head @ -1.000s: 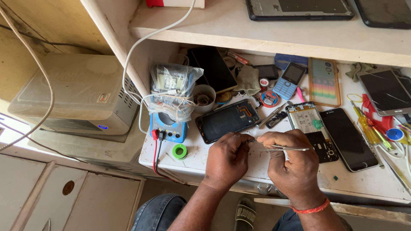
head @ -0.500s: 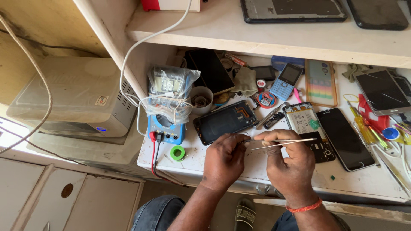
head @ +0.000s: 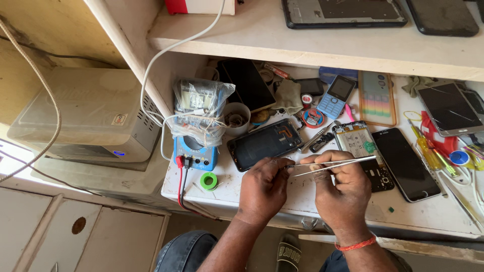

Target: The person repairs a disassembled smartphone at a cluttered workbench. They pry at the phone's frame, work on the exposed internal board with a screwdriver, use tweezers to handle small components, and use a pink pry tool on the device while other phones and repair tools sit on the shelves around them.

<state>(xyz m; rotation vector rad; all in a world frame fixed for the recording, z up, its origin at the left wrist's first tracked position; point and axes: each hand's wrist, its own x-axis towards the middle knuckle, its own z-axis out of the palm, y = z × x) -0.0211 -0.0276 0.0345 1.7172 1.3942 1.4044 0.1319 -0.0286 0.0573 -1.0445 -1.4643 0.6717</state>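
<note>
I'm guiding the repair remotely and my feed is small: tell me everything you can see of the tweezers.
The tweezers are slim, bright metal, with two long arms, lying almost level above the white worktop. The right hand pinches them near the middle; the wide end points right, over an opened phone. The tips meet at the left hand's fingertips; whatever they grip is too small to see.

The white bench (head: 312,201) is crowded — a blue meter (head: 194,151) at 9 o'clock with green tape (head: 208,181) beside it, an opened phone (head: 265,144) at centre, a dark phone (head: 406,163) at 3 o'clock. The shelf (head: 302,43) at 12 o'clock carries a tablet (head: 343,12).
</note>
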